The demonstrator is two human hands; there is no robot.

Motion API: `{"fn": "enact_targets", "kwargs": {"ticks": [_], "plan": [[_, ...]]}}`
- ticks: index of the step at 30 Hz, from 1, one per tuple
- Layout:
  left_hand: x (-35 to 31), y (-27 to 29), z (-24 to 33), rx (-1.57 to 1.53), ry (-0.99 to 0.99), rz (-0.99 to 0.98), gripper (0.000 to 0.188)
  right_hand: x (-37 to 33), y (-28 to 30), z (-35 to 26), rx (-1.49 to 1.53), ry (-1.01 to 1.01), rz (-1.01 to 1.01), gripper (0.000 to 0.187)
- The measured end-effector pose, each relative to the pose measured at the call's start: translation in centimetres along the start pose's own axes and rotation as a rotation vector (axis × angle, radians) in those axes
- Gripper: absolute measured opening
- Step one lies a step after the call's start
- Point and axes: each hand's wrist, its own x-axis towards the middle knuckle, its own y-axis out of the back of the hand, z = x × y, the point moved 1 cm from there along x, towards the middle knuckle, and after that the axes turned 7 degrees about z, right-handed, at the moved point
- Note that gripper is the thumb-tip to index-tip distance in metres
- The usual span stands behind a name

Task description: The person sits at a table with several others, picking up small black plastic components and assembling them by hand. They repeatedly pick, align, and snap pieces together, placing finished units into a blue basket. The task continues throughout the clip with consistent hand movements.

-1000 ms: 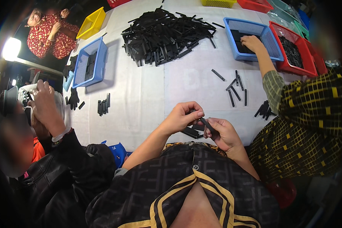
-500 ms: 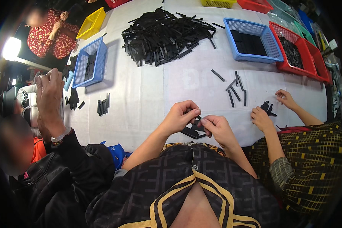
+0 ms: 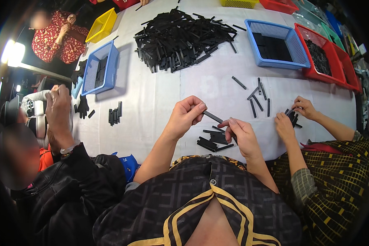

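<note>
A slim black strip (image 3: 212, 117) spans the gap between my two hands, above the near part of the white-covered table. Its far-left end is pinched between the thumb and fingers of my left hand (image 3: 186, 116). My right hand (image 3: 242, 138) has curled fingers at the strip's other end and appears to grip it there. Just below lies a small group of black strips (image 3: 208, 143), partly covered by my right hand; a dark end also shows by its fingers. Several loose black strips (image 3: 254, 106) are scattered farther right.
A large heap of black strips (image 3: 180, 41) fills the far middle. Blue baskets stand left (image 3: 112, 65) and right (image 3: 266, 63), with a red basket (image 3: 344, 78) beside the latter. At right, a co-worker's hands (image 3: 286, 126) handle black pieces. Another person's raised hands (image 3: 59, 110) are at left.
My hands have moved apart, the left one up and away, the right one slightly right. The strip between them now shows along its length, and the small group below is more visible.
</note>
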Motion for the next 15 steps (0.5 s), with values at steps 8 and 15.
{"fn": "enact_targets", "kwargs": {"ticks": [8, 15], "plan": [[-0.4, -0.2, -0.3, -0.029, -0.03, -0.015, 0.016, -0.5, -1.3, -0.6, 0.071, 0.034, -0.033, 0.041], [-0.6, -0.4, -0.5, -0.032, -0.03, -0.043, 0.016, -0.8, -1.4, -0.7, 0.069, 0.057, -0.017, 0.043]]}}
